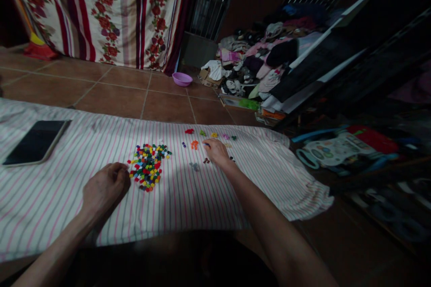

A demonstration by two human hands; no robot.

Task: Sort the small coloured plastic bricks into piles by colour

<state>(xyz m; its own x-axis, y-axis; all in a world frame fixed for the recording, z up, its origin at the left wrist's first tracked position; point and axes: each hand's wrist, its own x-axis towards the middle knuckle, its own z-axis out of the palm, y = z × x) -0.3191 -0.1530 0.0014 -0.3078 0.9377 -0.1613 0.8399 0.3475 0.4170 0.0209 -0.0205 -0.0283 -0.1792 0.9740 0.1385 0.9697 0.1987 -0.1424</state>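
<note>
A mixed pile of small coloured cubes (146,166) lies on the striped cloth. At its left edge rests my left hand (105,184), fingers curled together; whether anything is inside them is hidden. Farther right, my right hand (217,150) pinches what looks like a small blue cube (206,144) just above the cloth. Around it are little single-colour groups: red cubes (189,131), orange cubes (194,145), yellow cubes (214,135), light green cubes (202,133), pink cubes (226,136), dark green cubes (234,137), grey cubes (194,167), brown cubes (206,160) and dark blue cubes (183,145).
The striped cloth (111,143) covers a low surface, with a dark-screened tablet (35,142) at its left. Beyond, on the tiled floor, stand a purple basin (182,79) and a heap of clothes (259,54). A flowered curtain (128,13) hangs behind.
</note>
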